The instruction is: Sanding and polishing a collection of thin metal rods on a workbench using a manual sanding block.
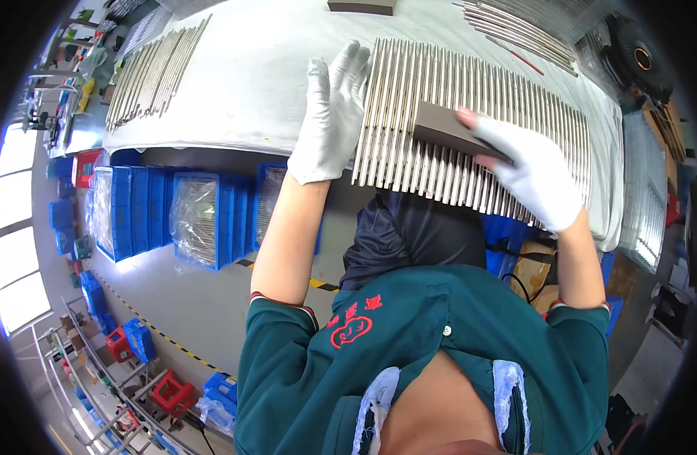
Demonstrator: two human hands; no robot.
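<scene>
Right now, fingers: the right hand (534, 178) pinches a grey-brown block (451, 133), one fingertip bare through the glove; the left hand (335, 114) lies flat, fingers together.
Rods: the row of metal rods (470, 125) lies side by side on the white-covered counter (250, 83), ends overhanging its near edge.
Progress: the block sits mid-row; I cannot tell which rods are already rubbed.
Beyond: another rod bundle (155, 72), blue crates (166, 208) below.

bright window glare, bent fisheye edges
</scene>
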